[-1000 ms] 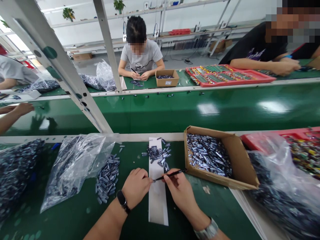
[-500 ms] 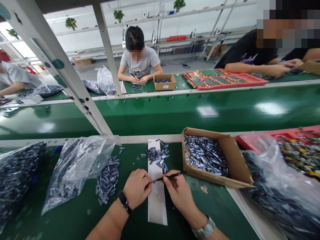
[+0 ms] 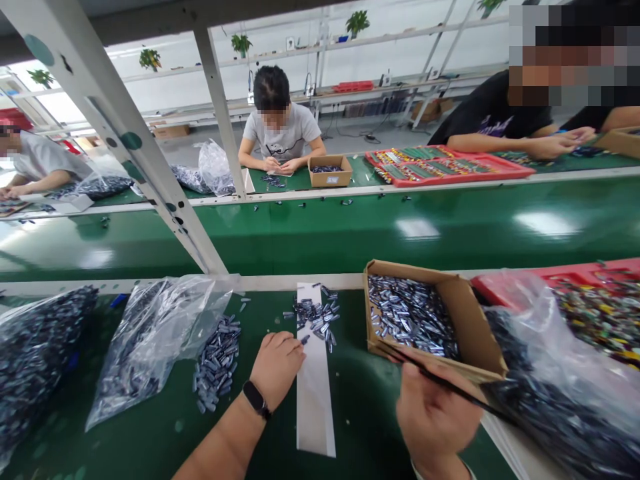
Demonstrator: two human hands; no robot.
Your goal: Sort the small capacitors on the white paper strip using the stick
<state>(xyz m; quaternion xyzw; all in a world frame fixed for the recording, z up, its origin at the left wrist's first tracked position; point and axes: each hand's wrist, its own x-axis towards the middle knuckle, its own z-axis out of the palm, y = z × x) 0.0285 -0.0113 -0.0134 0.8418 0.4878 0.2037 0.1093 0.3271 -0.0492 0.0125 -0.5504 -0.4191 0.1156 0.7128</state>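
My left hand (image 3: 279, 367), with its fingers closed, rests at the left edge of a white paper strip (image 3: 315, 417). A small dark glossy piece (image 3: 305, 339) shows at its fingertips. Black tweezers (image 3: 453, 385) are gripped in my right hand (image 3: 437, 410), their tips near the front wall of a cardboard box (image 3: 480, 325). Many glossy dark pieces (image 3: 410, 310) fill part of that box. At the strip's far end lies a loose cluster of similar pieces (image 3: 317, 313). Left of my left hand is another pile of them (image 3: 217, 363).
Clear plastic bags of dark pieces lie left (image 3: 145, 360) and right (image 3: 575, 400). A red tray (image 3: 540, 275) stands behind the right bag. A white frame post (image 3: 165, 193) slants down at left. Beyond the green belt (image 3: 320, 237), co-workers sit at another bench.
My right hand has moved right with the tweezers, from my left fingertips to the front of the cardboard box. My left hand has stayed nearly in place. The view has tilted slightly.
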